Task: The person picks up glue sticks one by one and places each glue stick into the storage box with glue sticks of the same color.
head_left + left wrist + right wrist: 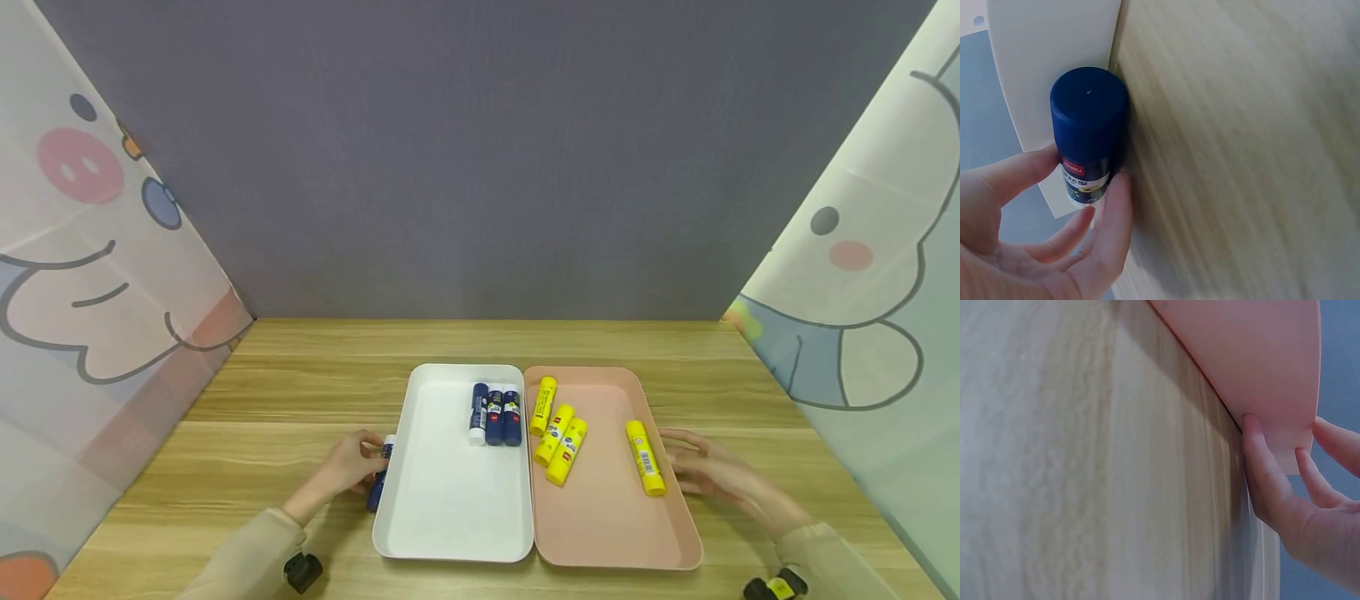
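Note:
My left hand is at the outer left side of the white tray. Between thumb and fingers it holds a dark blue glue stick with a white end, beside the tray wall. My right hand touches the outer right wall of the pink tray with its fingers, and the thumb is near the rim. Inside the pink tray, a yellow glue stick lies close to that wall. Three blue glue sticks lie side by side in the white tray's upper right.
Three more yellow glue sticks lie along the pink tray's left side. Both trays stand side by side on a wooden table. A grey panel rises behind, with cartoon-printed panels at left and right.

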